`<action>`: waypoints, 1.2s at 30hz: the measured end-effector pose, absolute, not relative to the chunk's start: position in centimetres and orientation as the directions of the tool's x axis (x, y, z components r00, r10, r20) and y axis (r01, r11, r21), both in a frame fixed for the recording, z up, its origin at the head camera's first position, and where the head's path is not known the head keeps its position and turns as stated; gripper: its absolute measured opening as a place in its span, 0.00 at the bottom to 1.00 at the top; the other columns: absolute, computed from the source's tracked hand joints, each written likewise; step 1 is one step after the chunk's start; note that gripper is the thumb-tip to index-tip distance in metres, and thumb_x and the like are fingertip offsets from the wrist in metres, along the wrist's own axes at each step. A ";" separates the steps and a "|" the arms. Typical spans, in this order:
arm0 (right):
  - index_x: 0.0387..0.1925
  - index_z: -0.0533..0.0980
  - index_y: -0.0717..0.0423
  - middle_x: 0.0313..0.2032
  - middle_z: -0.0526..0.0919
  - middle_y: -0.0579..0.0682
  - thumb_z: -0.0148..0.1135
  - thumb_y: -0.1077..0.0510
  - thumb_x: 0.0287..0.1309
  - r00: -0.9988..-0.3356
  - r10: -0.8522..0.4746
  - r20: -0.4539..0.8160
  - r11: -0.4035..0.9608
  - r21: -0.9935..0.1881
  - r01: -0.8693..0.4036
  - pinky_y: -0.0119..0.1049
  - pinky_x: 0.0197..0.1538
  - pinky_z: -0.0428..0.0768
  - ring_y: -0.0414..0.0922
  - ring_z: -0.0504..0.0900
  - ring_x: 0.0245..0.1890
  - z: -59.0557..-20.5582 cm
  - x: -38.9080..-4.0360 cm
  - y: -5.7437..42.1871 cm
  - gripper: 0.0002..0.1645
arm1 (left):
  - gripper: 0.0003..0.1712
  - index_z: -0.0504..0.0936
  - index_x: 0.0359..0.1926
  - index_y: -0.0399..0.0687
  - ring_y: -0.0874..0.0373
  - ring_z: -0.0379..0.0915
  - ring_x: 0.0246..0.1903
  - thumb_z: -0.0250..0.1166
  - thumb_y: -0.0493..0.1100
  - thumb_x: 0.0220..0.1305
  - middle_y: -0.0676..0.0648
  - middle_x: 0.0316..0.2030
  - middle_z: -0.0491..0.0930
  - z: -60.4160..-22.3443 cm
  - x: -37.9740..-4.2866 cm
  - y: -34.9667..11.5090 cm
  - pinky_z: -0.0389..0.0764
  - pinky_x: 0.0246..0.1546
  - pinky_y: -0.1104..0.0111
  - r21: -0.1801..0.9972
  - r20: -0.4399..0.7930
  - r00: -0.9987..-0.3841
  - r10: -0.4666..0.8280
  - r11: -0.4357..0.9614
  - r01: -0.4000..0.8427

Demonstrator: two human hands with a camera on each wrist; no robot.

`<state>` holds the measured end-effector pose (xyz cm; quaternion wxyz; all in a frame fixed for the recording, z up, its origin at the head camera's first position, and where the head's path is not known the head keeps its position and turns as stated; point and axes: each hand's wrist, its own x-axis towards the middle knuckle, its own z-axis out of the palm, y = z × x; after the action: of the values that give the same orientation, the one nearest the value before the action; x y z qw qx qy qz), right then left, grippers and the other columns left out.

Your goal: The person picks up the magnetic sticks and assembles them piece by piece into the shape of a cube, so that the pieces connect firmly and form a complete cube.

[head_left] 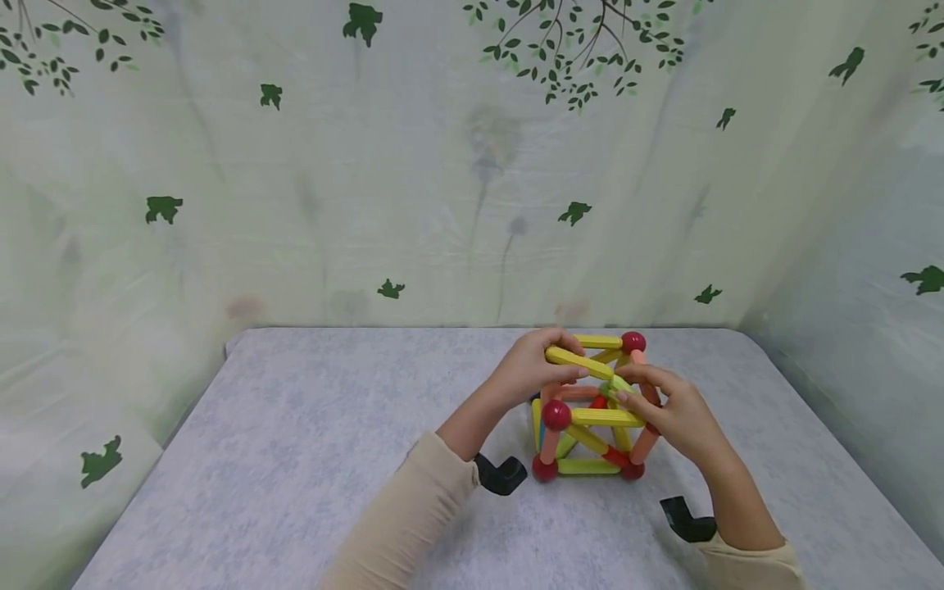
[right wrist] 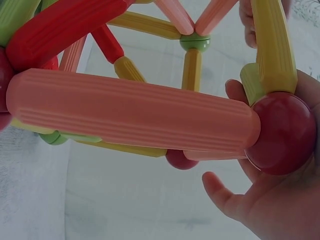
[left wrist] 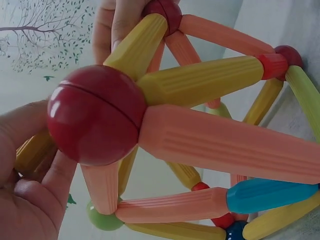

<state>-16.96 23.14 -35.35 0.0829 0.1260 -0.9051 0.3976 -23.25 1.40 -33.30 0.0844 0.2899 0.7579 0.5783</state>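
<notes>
A frame of chunky rods and balls, the magnetic building kind, stands on the table, with a red ball at its near top corner. My left hand pinches a loose yellow rod above the frame; the left wrist view shows part of this hand behind a large red ball. On the other side my right hand pinches a light green rod between thumb and fingers. The tips of these two rods meet or overlap in the head view. In the right wrist view a red ball covers part of the right palm.
Pink rods and a blue rod make up sides of the frame. A lower light green rod lies along its near base. The grey table ends at a leaf-printed curtain behind.
</notes>
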 end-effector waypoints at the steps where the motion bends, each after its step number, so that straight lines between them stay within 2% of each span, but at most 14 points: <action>1: 0.49 0.74 0.55 0.42 0.76 0.53 0.62 0.54 0.54 -0.955 -0.164 0.248 0.650 -0.701 -0.293 0.34 0.32 0.76 0.49 0.68 0.39 -35.4 -17.0 23.2 0.20 | 0.10 0.78 0.38 0.47 0.59 0.74 0.29 0.67 0.40 0.53 0.51 0.33 0.76 -33.3 -23.4 1.5 0.77 0.30 0.71 0.931 0.195 -0.821 0.537 0.163 0.327; 4: 0.49 0.74 0.55 0.42 0.76 0.53 0.62 0.54 0.54 -0.956 -0.165 0.241 0.648 -0.705 -0.290 0.33 0.31 0.76 0.49 0.67 0.39 -35.3 -17.0 23.2 0.20 | 0.16 0.77 0.44 0.46 0.60 0.74 0.31 0.66 0.39 0.53 0.51 0.35 0.75 -33.4 -23.6 1.7 0.77 0.32 0.71 0.940 0.175 -0.827 0.534 0.160 0.302; 7: 0.49 0.74 0.56 0.42 0.76 0.53 0.62 0.55 0.54 -0.958 -0.163 0.237 0.651 -0.703 -0.285 0.34 0.31 0.75 0.49 0.67 0.38 -35.3 -17.1 23.3 0.20 | 0.22 0.71 0.50 0.44 0.59 0.75 0.32 0.65 0.39 0.54 0.49 0.37 0.74 -33.6 -23.8 1.8 0.77 0.35 0.67 0.957 0.160 -0.838 0.522 0.127 0.261; 11: 0.49 0.74 0.56 0.42 0.76 0.54 0.62 0.54 0.54 -0.959 -0.160 0.235 0.652 -0.704 -0.281 0.33 0.31 0.75 0.49 0.67 0.38 -35.2 -17.0 23.2 0.20 | 0.21 0.66 0.50 0.38 0.56 0.77 0.33 0.62 0.36 0.57 0.45 0.37 0.74 -33.9 -23.9 2.1 0.77 0.38 0.61 0.980 0.153 -0.842 0.517 0.031 0.197; 14: 0.49 0.74 0.56 0.44 0.76 0.55 0.61 0.53 0.54 -0.959 -0.163 0.231 0.646 -0.710 -0.281 0.35 0.33 0.77 0.50 0.67 0.40 -35.2 -17.0 23.3 0.21 | 0.22 0.65 0.55 0.39 0.52 0.78 0.35 0.58 0.36 0.61 0.44 0.39 0.74 -34.0 -23.9 2.3 0.78 0.37 0.63 0.985 0.147 -0.848 0.508 0.005 0.173; 17: 0.50 0.73 0.57 0.45 0.76 0.56 0.61 0.53 0.55 -0.958 -0.171 0.231 0.643 -0.710 -0.286 0.41 0.37 0.77 0.51 0.68 0.42 -35.2 -17.1 23.4 0.22 | 0.28 0.60 0.63 0.44 0.50 0.78 0.35 0.56 0.37 0.63 0.42 0.41 0.74 -34.0 -23.9 2.4 0.78 0.35 0.67 0.985 0.146 -0.862 0.486 0.009 0.173; 21: 0.50 0.73 0.57 0.45 0.77 0.54 0.60 0.51 0.55 -0.955 -0.188 0.230 0.651 -0.699 -0.296 0.43 0.40 0.76 0.50 0.69 0.42 -35.0 -17.7 23.3 0.23 | 0.28 0.58 0.61 0.42 0.50 0.78 0.35 0.56 0.37 0.62 0.41 0.48 0.70 -34.0 -23.9 2.5 0.78 0.36 0.64 0.988 0.142 -0.891 0.431 0.001 0.157; 24: 0.52 0.71 0.54 0.44 0.77 0.54 0.59 0.48 0.55 -0.960 -0.208 0.186 0.630 -0.726 -0.277 0.39 0.36 0.78 0.50 0.73 0.38 -34.7 -18.4 23.1 0.24 | 0.24 0.61 0.55 0.39 0.52 0.78 0.34 0.59 0.37 0.61 0.43 0.50 0.68 -34.0 -23.8 2.5 0.78 0.33 0.66 0.980 0.155 -0.914 0.374 0.059 0.190; 26: 0.53 0.70 0.54 0.44 0.77 0.56 0.59 0.47 0.56 -0.963 -0.229 0.141 0.603 -0.757 -0.254 0.39 0.34 0.79 0.50 0.75 0.37 -34.5 -18.8 22.9 0.26 | 0.23 0.66 0.54 0.38 0.56 0.76 0.34 0.61 0.39 0.59 0.44 0.48 0.69 -34.0 -23.8 2.3 0.78 0.32 0.70 0.951 0.194 -0.921 0.338 0.164 0.261; 29: 0.53 0.70 0.56 0.40 0.78 0.58 0.59 0.47 0.56 -0.964 -0.254 0.074 0.560 -0.802 -0.209 0.40 0.33 0.79 0.50 0.78 0.34 -34.2 -19.4 22.8 0.26 | 0.21 0.72 0.53 0.39 0.55 0.70 0.41 0.62 0.40 0.58 0.44 0.48 0.68 -34.1 -23.8 2.0 0.75 0.35 0.72 0.883 0.275 -0.912 0.304 0.296 0.365; 31: 0.51 0.71 0.59 0.37 0.79 0.58 0.59 0.48 0.56 -0.964 -0.264 0.041 0.541 -0.821 -0.183 0.40 0.33 0.79 0.49 0.78 0.31 -34.0 -19.6 22.7 0.26 | 0.20 0.75 0.52 0.43 0.54 0.65 0.45 0.62 0.42 0.58 0.44 0.50 0.66 -34.3 -23.8 1.7 0.73 0.38 0.70 0.848 0.302 -0.906 0.295 0.350 0.397; 33: 0.50 0.71 0.61 0.33 0.80 0.56 0.59 0.48 0.55 -0.964 -0.264 0.015 0.537 -0.828 -0.160 0.39 0.33 0.79 0.49 0.78 0.30 -33.8 -19.8 22.7 0.26 | 0.22 0.74 0.55 0.47 0.52 0.63 0.45 0.62 0.44 0.58 0.43 0.51 0.64 -34.6 -23.7 1.4 0.72 0.37 0.67 0.849 0.287 -0.915 0.285 0.367 0.380; 36: 0.48 0.72 0.61 0.32 0.80 0.54 0.59 0.47 0.55 -0.966 -0.257 -0.010 0.545 -0.827 -0.137 0.38 0.33 0.79 0.49 0.78 0.29 -33.7 -19.9 22.5 0.26 | 0.28 0.67 0.60 0.55 0.54 0.66 0.38 0.61 0.50 0.59 0.44 0.47 0.64 -35.4 -23.6 0.9 0.73 0.31 0.67 0.880 0.183 -0.940 0.286 0.379 0.287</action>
<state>-19.89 22.53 -33.69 -0.0650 0.1123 -0.8766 0.4633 -23.61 0.93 -35.36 -0.0002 0.1726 0.8303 0.5299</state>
